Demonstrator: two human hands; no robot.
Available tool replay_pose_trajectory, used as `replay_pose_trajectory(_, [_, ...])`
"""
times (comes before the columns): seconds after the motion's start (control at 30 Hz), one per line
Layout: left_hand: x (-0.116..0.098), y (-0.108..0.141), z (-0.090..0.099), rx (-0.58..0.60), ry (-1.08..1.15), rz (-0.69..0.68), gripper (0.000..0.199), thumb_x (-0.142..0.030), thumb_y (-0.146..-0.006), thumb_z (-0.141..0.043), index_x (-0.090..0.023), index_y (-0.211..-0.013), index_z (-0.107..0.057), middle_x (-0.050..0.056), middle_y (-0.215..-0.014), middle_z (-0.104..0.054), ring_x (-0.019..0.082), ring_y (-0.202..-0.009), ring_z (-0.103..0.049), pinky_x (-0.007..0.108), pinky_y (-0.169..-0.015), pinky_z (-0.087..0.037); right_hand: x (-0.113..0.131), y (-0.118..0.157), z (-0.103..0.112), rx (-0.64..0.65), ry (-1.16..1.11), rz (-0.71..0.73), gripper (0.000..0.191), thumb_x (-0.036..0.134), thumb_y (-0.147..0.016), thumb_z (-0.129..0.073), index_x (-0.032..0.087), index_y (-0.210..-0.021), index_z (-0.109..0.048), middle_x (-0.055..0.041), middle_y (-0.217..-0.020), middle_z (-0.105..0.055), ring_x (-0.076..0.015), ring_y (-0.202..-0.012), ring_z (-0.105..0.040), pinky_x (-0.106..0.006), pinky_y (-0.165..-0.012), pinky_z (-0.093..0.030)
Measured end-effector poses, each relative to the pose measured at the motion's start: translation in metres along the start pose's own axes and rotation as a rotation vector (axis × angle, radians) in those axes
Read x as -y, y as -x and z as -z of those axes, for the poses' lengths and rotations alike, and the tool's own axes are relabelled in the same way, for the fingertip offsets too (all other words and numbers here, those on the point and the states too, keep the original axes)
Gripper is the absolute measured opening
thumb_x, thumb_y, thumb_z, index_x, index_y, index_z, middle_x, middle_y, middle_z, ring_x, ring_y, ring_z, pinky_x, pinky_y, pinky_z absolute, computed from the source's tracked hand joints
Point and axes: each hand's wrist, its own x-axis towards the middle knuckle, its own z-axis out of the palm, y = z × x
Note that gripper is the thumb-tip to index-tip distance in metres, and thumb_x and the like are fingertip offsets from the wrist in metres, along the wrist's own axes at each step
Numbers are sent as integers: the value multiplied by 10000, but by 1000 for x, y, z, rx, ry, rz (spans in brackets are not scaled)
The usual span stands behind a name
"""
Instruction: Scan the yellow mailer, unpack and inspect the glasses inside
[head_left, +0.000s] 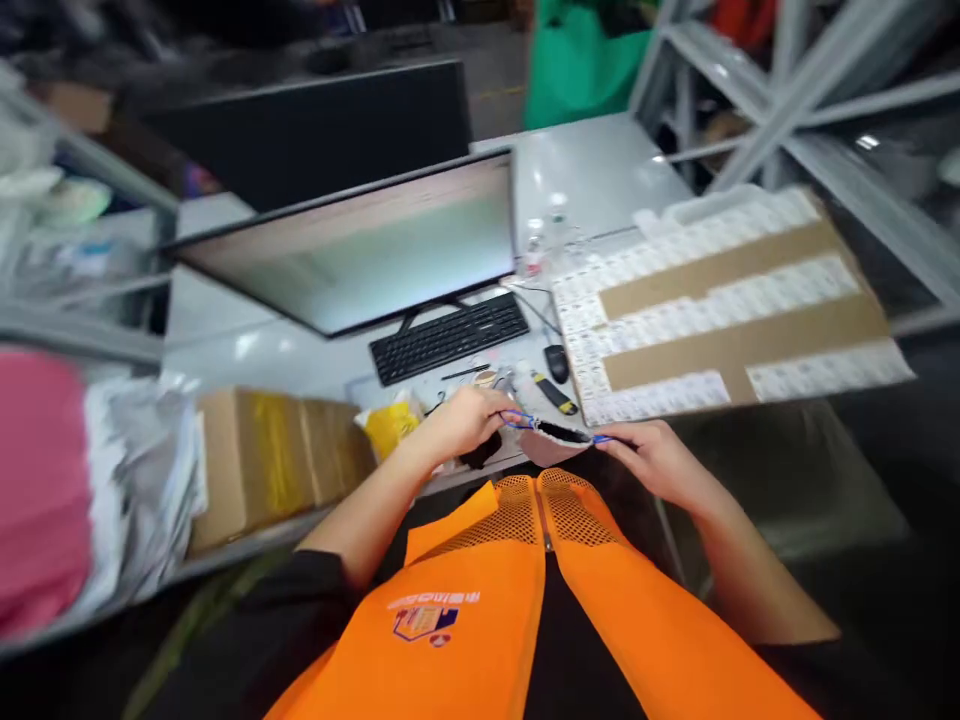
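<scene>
Grey pouch (550,452): strung between left hand (471,418) and right hand (660,460) by blue cords (517,418), close before the wearer's orange vest (442,560); mouth parted, inside too dark to read, lower end indistinct from where I stand.
Left-hand grip: fingers pinched narrow on the cord at one end of the mouth; fingertips blurred.
Right-hand grip: thumb and fingers narrow on the cord at the opposite end; remaining fingers curled, partly hidden.
Dark item (482,453): beside the pouch, partly covered by the left hand; cannot tell what it is.
Table (600,165): small clutter beyond the left hand, too smeared to name; a yellow-and-black tool (555,393) lies near the black mouse (556,363).
Keyboard (450,337): beyond the hands, keys unreadable.
Monitor (390,245): lit, text washed out; covers part of a dark panel (315,130) behind.
Bottles (535,248): clear, beside the monitor, outlines faint.
Cardboard sheet (742,335): rows of white labels, print illegible.
Carton (270,455): yellow tape on it; yellow packet (394,425) just beside, partly behind the left forearm.
Pink item (41,490): cut off at the left edge; identity unclear.
Vest lettering: blurred, not legible.
</scene>
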Motion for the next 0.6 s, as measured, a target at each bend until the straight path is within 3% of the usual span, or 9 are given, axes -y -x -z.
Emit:
replay_pose_trajectory(0.07, [10,41,18,-141,-32,70,147,-310,-944,-720,-262,-908,-855,65,-882,-810,228,-816,-721,294,-828,-511,17,-36,-4,129,52,52,296,478,-981,-658,285,-1052,-869,-48,-1040,-849,-305,-972,-804,-433,-907,-620])
replay_pose_trajectory(0.13, [16,81,30,-210,-67,162,170,-319,-957,-711,-235,-875,-833,54,-827,-791,204,-751,-690,275,-764,-492,35,-66,-10,249,124,89,336,508,-985,-639,270,-1045,-868,-57,-1028,-848,-298,-954,-798,-427,-906,-615])
replay_pose_trajectory(0.3, [26,153,54,-104,126,335,456,-492,-1055,-610,-178,-740,-712,26,-668,-705,146,-616,-634,233,-638,-475,63,-121,-11,495,186,88,456,636,-993,-635,249,-1059,-867,-66,-1055,-843,-261,-963,-767,-360,-861,-586])
replay_pose_trajectory(0.43, [45,179,60,-182,439,360,551,-659,-1028,-613,-169,-789,-696,29,-668,-699,149,-620,-664,233,-626,-532,50,-145,5,442,85,16,541,741,-897,-722,226,-966,-874,-79,-906,-809,-219,-815,-691,-324,-721,-535])
replay_pose_trajectory(0.6, [75,177,49,-288,538,372,598,-715,-1003,-638,-171,-757,-661,15,-613,-651,135,-569,-627,231,-577,-513,24,-144,15,287,98,-67,663,831,-856,-693,188,-898,-849,-4,-605,-572,-127,-573,-409,-290,-550,-332])
